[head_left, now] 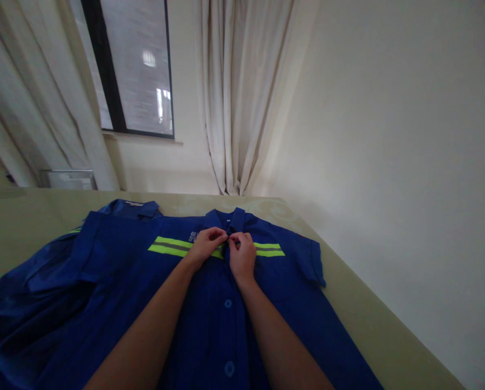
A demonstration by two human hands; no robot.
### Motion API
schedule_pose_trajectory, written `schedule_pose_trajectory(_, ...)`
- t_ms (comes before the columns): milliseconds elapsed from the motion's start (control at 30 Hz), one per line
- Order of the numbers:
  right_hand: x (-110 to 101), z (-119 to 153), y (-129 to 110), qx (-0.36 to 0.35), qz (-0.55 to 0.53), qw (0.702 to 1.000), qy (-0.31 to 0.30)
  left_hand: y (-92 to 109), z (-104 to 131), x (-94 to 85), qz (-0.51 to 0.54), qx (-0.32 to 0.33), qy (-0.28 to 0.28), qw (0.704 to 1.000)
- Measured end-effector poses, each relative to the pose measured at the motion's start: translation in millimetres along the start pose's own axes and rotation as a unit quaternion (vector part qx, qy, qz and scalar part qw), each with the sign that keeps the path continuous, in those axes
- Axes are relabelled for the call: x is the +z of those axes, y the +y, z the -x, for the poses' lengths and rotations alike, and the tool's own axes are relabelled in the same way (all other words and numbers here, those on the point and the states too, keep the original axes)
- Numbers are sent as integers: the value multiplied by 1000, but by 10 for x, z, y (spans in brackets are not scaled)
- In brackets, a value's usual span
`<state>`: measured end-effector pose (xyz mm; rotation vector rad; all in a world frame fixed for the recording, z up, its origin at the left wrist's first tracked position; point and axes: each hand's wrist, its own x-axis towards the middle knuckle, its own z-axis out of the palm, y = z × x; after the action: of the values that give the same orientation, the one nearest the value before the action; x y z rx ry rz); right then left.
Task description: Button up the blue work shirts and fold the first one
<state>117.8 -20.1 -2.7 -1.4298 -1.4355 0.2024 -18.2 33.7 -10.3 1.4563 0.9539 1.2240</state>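
My left hand [205,244] and right hand [243,257], pinched closed, hold the front of a blue shirt [207,314] (yellow-striped) on a counter [372,325].

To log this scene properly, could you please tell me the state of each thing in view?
Striped shirt: spread out, front up
Left hand: pinching at the shirt's front
Right hand: pinching there too
Lowest visible button: exposed, fastening unclear
Other blue garment: rumpled
Left curtain: hanging
Right curtain: gathered
Window: partly uncovered
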Motion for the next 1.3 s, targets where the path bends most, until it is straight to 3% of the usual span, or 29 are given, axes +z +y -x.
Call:
schedule_pose_trajectory(200, 10, 0, 19, 3, 6, 1000, -7, -41, 2, 10, -9, 1, 20, 1000)
schedule_pose_trajectory(1300, 69, -22, 95, 40, 5, 999, -7, 49, 64, 114, -173, 64, -3, 983)
